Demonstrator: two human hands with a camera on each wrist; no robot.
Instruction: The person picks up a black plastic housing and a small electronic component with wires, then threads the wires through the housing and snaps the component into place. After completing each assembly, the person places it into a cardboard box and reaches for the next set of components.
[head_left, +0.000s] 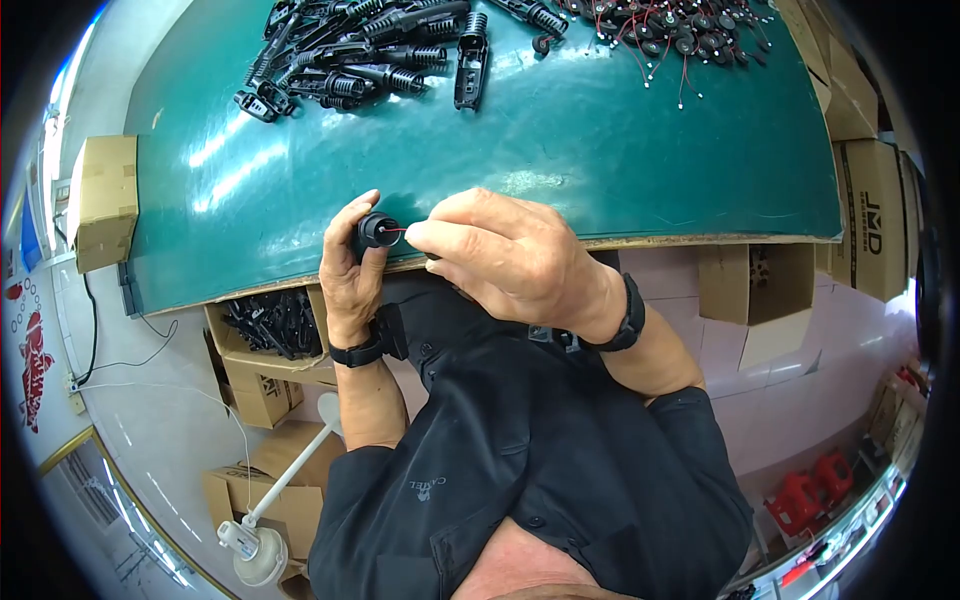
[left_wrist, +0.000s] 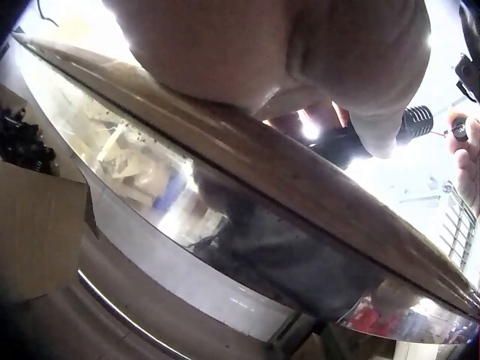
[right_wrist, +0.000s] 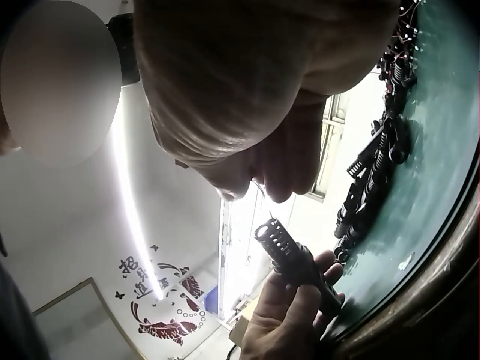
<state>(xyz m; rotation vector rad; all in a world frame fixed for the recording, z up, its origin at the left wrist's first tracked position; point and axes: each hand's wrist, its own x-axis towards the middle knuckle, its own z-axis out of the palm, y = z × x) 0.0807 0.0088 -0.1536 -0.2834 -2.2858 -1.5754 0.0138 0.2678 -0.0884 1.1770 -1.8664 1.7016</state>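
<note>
My left hand (head_left: pixel 352 270) grips a black tubular housing (right_wrist: pixel 289 255), its fingers and thumb wrapped round the body. The ribbed, slotted end of the housing points toward the right hand, and its round mouth shows in the head view. A thin red wire (head_left: pixel 394 230) runs from that mouth to the fingertips of my right hand (head_left: pixel 520 255). Between those fingertips the right hand pinches a small round black part (left_wrist: pixel 460 130), best seen in the left wrist view. The two hands are a short gap apart, over the table's near edge.
Similar black housings (head_left: pixel 350 50) lie heaped at the far left of the green table (head_left: pixel 600 150). A pile of round black parts with red wires (head_left: pixel 690 35) lies far right. Below the edge stand a carton of black pieces (head_left: pixel 270 325) and an open carton (head_left: pixel 760 285).
</note>
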